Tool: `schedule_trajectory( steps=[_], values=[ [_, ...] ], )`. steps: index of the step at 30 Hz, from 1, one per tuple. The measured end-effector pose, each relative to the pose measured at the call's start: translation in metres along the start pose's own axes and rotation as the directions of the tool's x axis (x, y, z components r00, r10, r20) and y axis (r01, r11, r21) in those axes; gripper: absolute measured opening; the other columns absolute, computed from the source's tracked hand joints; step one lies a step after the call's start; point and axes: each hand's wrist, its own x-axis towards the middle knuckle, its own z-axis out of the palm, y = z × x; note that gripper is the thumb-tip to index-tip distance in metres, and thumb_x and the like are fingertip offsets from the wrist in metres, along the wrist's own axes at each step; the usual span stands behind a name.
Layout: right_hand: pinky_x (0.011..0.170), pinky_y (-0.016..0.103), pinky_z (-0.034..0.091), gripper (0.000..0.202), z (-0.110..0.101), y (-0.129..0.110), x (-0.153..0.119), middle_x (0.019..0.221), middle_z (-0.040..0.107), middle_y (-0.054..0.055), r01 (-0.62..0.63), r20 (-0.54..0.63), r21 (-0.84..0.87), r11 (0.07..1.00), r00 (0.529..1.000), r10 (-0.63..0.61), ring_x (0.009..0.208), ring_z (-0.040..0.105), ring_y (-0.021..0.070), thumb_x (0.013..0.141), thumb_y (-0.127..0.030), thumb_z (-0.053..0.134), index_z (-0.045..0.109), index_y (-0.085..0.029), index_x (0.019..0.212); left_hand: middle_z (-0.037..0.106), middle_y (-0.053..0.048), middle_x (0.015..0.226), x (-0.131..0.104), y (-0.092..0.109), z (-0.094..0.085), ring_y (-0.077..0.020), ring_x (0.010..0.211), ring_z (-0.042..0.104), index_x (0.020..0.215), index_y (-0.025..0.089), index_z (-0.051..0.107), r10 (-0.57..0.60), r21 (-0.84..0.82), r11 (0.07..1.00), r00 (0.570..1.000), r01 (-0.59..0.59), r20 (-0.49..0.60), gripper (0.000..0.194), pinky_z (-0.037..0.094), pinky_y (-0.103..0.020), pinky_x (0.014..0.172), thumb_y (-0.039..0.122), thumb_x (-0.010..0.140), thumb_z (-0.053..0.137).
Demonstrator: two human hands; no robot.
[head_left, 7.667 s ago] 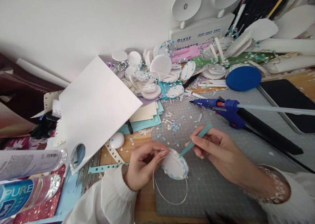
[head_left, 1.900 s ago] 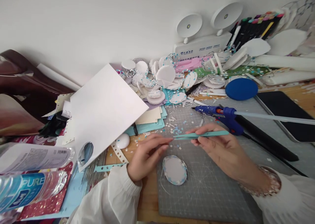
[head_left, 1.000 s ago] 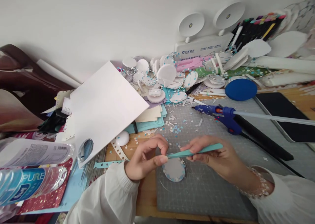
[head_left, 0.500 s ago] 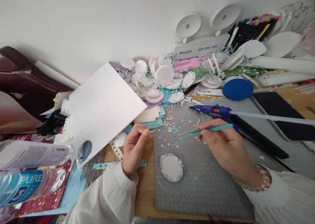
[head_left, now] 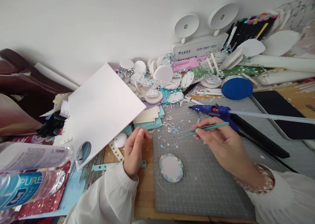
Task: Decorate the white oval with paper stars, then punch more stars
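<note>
In my right hand (head_left: 221, 142) I hold a pair of teal tweezers (head_left: 214, 127), its thin tips slightly apart and pointing left. Below the tips lie small blue and white paper stars (head_left: 173, 129), scattered on the grey cutting mat (head_left: 197, 191). Nearer to me on the mat is a white disc (head_left: 171, 167) with blue and white stars around its rim and a fine thread or wire beside it. My left hand (head_left: 134, 150) hovers by the mat's left edge, fingers curled and thumb against them, with nothing visible in its grasp.
A blue glue gun (head_left: 209, 110) with a long glue stick lies behind my right hand, beside a phone (head_left: 283, 114) and a blue disc (head_left: 237, 88). White foam discs (head_left: 163, 73) pile up along the wall. At left are a white board (head_left: 105, 106) and a water bottle (head_left: 31, 186).
My left thumb has tilted more upright, and the fingers now show past it. The tweezers have shifted slightly left and up with my right hand. The starred disc stays put.
</note>
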Motion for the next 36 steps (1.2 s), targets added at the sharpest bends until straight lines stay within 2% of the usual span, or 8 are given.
schedule_trajectory(
  steps=[4,9,13,19,22,24,29,36],
  values=[
    [0.062,0.025,0.056,0.008,0.001,0.0,-0.001,0.08,0.064,0.0,0.123,0.018,-0.1,0.987,0.992,-0.122,0.067,0.064,0.0128,0.081,-0.027,0.071,0.063,-0.025,0.083,0.05,-0.002,0.081,0.0,-0.002,0.0,-0.0163,0.079,0.044,0.087,0.02,0.059,-0.039,-0.1,0.994,0.997,0.033,-0.061,0.02,0.036,-0.027,0.076,0.032,0.097,0.046],
    [0.063,0.025,0.057,0.01,-0.001,0.009,-0.003,0.078,0.068,0.001,0.379,0.095,-0.301,0.875,0.925,-0.368,0.073,0.068,0.0158,0.08,-0.017,0.07,0.063,-0.024,0.081,0.049,0.0,0.081,0.0,-0.003,0.0,-0.014,0.077,0.044,0.095,0.021,0.057,-0.088,-0.196,0.978,0.993,0.073,-0.073,0.009,0.037,-0.025,0.075,0.027,0.093,0.052],
    [0.062,0.024,0.055,0.011,-0.002,0.012,-0.003,0.076,0.071,0.0,0.459,0.207,-0.418,0.784,0.888,-0.41,0.071,0.069,0.0153,0.081,-0.015,0.069,0.062,-0.023,0.082,0.049,0.001,0.082,-0.002,-0.003,0.0,-0.0128,0.075,0.043,0.095,0.021,0.057,-0.131,-0.184,0.976,0.99,0.12,-0.047,0.009,0.037,-0.023,0.071,0.029,0.093,0.054],
    [0.061,0.022,0.053,0.013,0.0,0.013,-0.005,0.075,0.072,-0.002,0.497,0.322,-0.451,0.741,0.865,-0.385,0.068,0.069,0.0126,0.081,-0.011,0.066,0.063,-0.023,0.08,0.05,0.001,0.078,-0.005,-0.002,0.004,-0.0122,0.07,0.043,0.091,0.02,0.058,-0.155,-0.171,0.974,0.988,0.151,-0.01,0.012,0.038,-0.022,0.067,0.032,0.089,0.06],
    [0.061,0.022,0.053,0.012,0.001,0.013,-0.005,0.074,0.072,-0.002,0.499,0.313,-0.451,0.74,0.865,-0.392,0.067,0.069,0.0126,0.081,-0.011,0.067,0.063,-0.023,0.08,0.052,0.001,0.076,-0.003,-0.001,0.005,-0.0123,0.068,0.045,0.089,0.019,0.059,-0.14,-0.143,0.98,0.99,0.141,0.021,0.014,0.039,-0.023,0.065,0.033,0.089,0.06],
    [0.062,0.023,0.055,0.012,0.001,0.011,-0.005,0.075,0.073,-0.001,0.485,0.26,-0.442,0.754,0.874,-0.41,0.068,0.07,0.0136,0.081,-0.013,0.068,0.064,-0.023,0.08,0.054,0.0,0.077,-0.002,0.0,0.005,-0.0131,0.07,0.048,0.09,0.019,0.062,-0.113,-0.078,0.99,0.992,0.117,0.057,0.013,0.04,-0.024,0.066,0.032,0.09,0.059],
    [0.066,0.029,0.059,0.016,-0.001,0.004,-0.008,0.077,0.073,0.0,0.477,0.11,-0.337,0.812,0.876,-0.469,0.073,0.071,0.0178,0.079,-0.01,0.07,0.064,-0.024,0.083,0.062,-0.006,0.082,-0.001,0.0,0.008,-0.0173,0.081,0.056,0.086,0.016,0.069,0.018,0.098,0.995,0.983,-0.036,0.182,0.013,0.044,-0.028,0.073,0.026,0.089,0.06],
    [0.065,0.029,0.06,0.027,0.003,-0.004,-0.02,0.079,0.073,0.0,0.451,0.156,-0.084,0.889,0.887,-0.435,0.078,0.073,0.0186,0.078,0.0,0.066,0.064,-0.025,0.089,0.063,-0.008,0.081,-0.006,0.001,0.011,-0.0169,0.075,0.058,0.09,0.015,0.074,0.071,0.05,0.995,0.945,-0.092,0.32,0.012,0.046,-0.027,0.064,0.024,0.082,0.071]
  ],
)
